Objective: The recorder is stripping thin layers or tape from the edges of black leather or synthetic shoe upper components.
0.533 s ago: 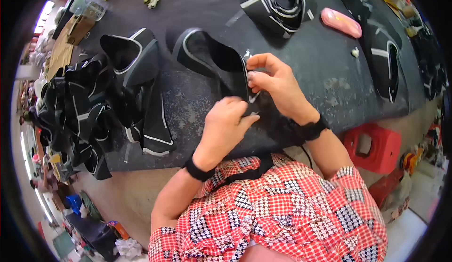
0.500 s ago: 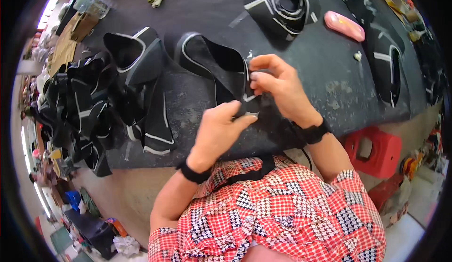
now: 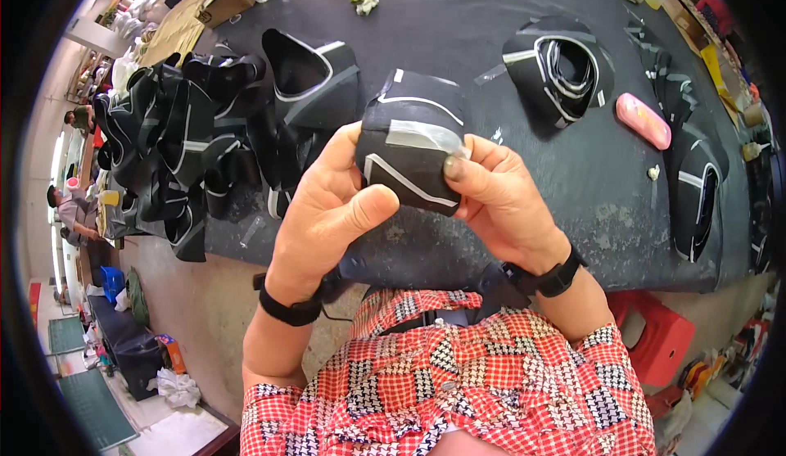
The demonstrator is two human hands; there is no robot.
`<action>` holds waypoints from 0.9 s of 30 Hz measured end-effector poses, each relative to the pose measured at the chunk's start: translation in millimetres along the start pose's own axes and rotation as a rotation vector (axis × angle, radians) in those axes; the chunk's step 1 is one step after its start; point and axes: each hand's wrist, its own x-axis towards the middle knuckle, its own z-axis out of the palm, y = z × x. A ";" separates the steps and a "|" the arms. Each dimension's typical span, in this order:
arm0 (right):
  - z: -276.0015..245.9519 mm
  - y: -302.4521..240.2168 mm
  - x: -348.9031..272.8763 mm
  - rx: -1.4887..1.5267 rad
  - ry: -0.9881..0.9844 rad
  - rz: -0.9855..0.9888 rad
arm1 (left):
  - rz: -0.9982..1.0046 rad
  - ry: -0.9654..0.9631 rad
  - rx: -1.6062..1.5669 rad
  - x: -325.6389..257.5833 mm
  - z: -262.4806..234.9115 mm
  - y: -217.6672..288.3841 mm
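Note:
Between my hands, above the near side of the table, is a curved black fabric piece (image 3: 413,104) with thin pale grey lines along it. A shiny grey strip of tape (image 3: 417,136) lies across its face, its right end wrinkled. My left hand (image 3: 323,210) grips the left edge, thumb in front and fingers hidden behind. At the right edge my right hand (image 3: 512,198) pinches the fabric by the tape's end, its thumb against the front. Whether the piece is a closed loop cannot be made out.
Similar black pieces lie piled (image 3: 192,124) on the left of the black-covered table (image 3: 434,6). A nested black stack (image 3: 524,67), a pink case (image 3: 643,120) and more black pieces (image 3: 696,178) are to the right. A red stool (image 3: 659,337) stands below. Other people are far left.
The black piece, earlier an open band lying on the table, is now raised and turned with its taped face up. Both hands have closed on its sides. My view has shifted.

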 end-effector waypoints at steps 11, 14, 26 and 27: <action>17.4 -4.5 -0.1 -1.611 0.075 -1.083 | -0.159 0.073 -0.202 13.9 -26.7 2.4; 20.7 3.2 1.4 -1.798 0.032 -1.130 | -0.161 0.041 -0.198 8.9 -33.2 4.9; 49.8 -24.3 8.7 -0.944 -0.214 0.328 | -0.118 0.057 0.733 -14.7 -49.8 -6.8; 47.9 -30.0 10.4 -0.662 -0.208 0.400 | -0.162 0.084 0.769 -15.0 -49.8 -14.0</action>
